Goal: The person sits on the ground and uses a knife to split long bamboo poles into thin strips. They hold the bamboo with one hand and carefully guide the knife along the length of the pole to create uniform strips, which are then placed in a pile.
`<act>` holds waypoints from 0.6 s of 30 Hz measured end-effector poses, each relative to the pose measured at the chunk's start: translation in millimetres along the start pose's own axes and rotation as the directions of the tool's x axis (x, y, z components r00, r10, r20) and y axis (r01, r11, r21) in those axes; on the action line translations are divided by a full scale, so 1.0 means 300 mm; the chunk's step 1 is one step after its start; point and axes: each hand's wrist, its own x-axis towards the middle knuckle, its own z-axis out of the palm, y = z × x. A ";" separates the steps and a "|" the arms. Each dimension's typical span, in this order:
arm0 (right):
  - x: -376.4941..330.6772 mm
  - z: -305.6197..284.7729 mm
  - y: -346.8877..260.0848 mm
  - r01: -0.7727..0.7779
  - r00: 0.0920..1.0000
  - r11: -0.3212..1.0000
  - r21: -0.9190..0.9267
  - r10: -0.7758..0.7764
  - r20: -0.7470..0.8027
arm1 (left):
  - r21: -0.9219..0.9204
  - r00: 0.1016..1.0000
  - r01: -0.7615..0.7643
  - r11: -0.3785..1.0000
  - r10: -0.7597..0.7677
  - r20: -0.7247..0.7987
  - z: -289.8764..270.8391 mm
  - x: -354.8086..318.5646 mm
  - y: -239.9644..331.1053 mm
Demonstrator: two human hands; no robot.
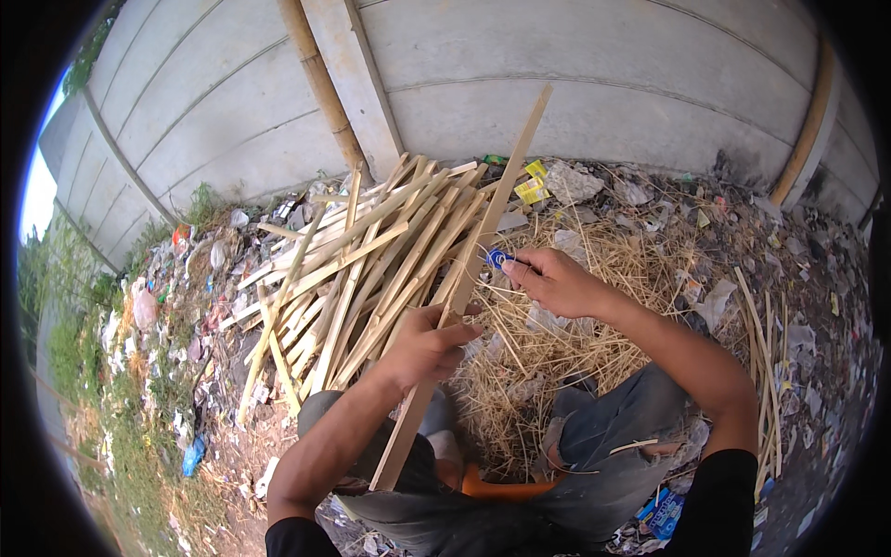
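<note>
A long, flat bamboo slat (pixel 502 190) slants across in front of me, its upper end toward the wall and its lower end by my left thigh. My left hand (pixel 422 351) is closed around it below the middle. In my right hand (pixel 555 284) is a small tool with a blue handle (pixel 498 258). The tool's tip is at the slat's right edge, above my left hand. Its working end is too small to make out clearly. Thin pale shavings (pixel 603 330) lie on the ground beneath my hands.
A heap of bamboo slats (pixel 371 251) lies ahead to the left. More thin strips (pixel 766 371) lie at the right. Litter and rubble (pixel 573 183) line the foot of a grey concrete wall (pixel 575 65). Something orange (pixel 506 486) shows between my legs.
</note>
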 end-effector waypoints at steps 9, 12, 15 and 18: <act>-0.002 0.068 -0.063 0.034 0.997 0.992 -0.120 -0.026 0.068 | 0.033 0.998 -0.051 0.998 0.052 -0.029 0.011 -0.001 -0.011; -0.015 0.096 -0.050 0.095 0.994 0.993 -0.074 -0.091 0.055 | 0.072 0.999 -0.046 0.996 0.047 -0.024 0.011 -0.002 -0.002; -0.009 0.098 -0.050 0.035 0.993 0.996 -0.087 -0.025 0.112 | 0.216 0.991 -0.090 0.972 0.109 -0.079 0.017 0.000 -0.011; -0.034 0.091 -0.119 0.014 0.989 0.982 -0.189 0.015 0.149 | 0.369 0.971 -0.139 0.919 0.200 -0.133 0.017 0.004 -0.025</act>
